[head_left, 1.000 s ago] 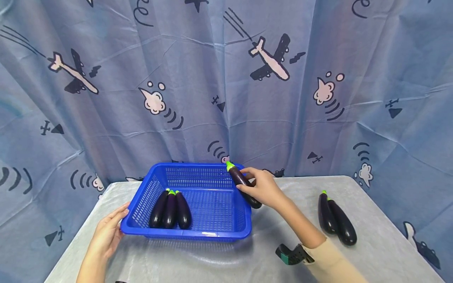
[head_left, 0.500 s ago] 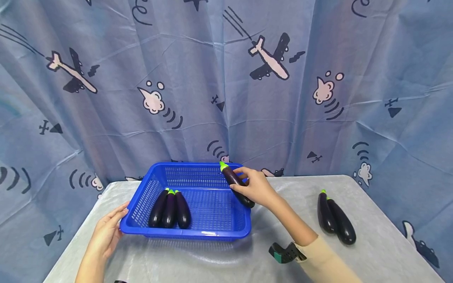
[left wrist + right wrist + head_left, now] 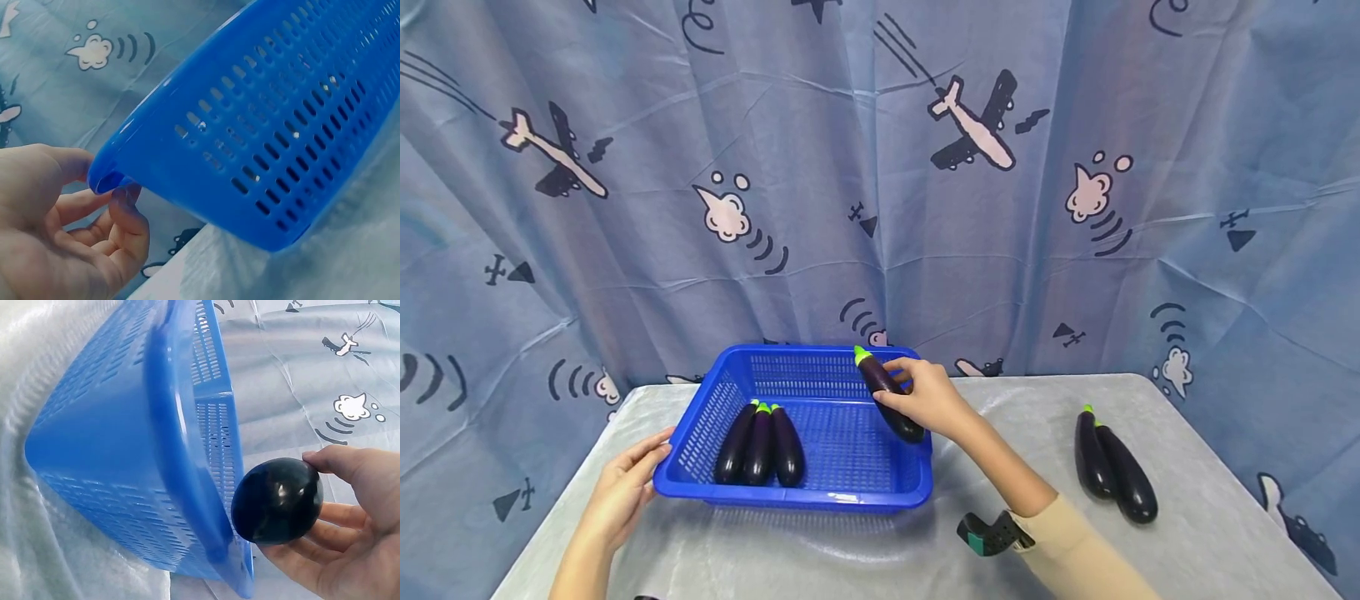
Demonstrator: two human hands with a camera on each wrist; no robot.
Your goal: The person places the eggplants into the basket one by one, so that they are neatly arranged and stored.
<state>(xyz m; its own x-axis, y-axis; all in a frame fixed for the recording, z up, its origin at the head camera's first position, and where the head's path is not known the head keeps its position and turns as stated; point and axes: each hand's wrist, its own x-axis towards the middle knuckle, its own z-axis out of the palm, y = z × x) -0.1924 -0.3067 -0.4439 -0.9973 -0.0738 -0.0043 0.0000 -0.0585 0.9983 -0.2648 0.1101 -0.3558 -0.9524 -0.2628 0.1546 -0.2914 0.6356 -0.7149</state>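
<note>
A blue plastic basket (image 3: pixel 850 442) with slotted walls stands mid-table in the head view. Inside it, at the left, three dark purple eggplants (image 3: pixel 760 446) lie side by side, green stems away from me. My left hand (image 3: pixel 621 492) grips the basket's left rim, and the left wrist view shows its fingers (image 3: pixel 128 219) curled beneath that rim. Between the thumb and fingers of my right hand (image 3: pixel 928 400) is another eggplant (image 3: pixel 887 396), held tilted over the basket's right side. Its rounded end faces the camera in the right wrist view, close to the basket rim.
Two more eggplants (image 3: pixel 1112 467) lie touching each other on the right of the grey-white cloth-covered table (image 3: pixel 1000 467). A blue curtain (image 3: pixel 880 183) printed with airplanes hangs directly behind the table. A black strap device (image 3: pixel 992 533) sits at my right wrist.
My right hand has carried its eggplant leftward, from above the basket's right rim to farther over the inside. The left hand and the basket stay in place.
</note>
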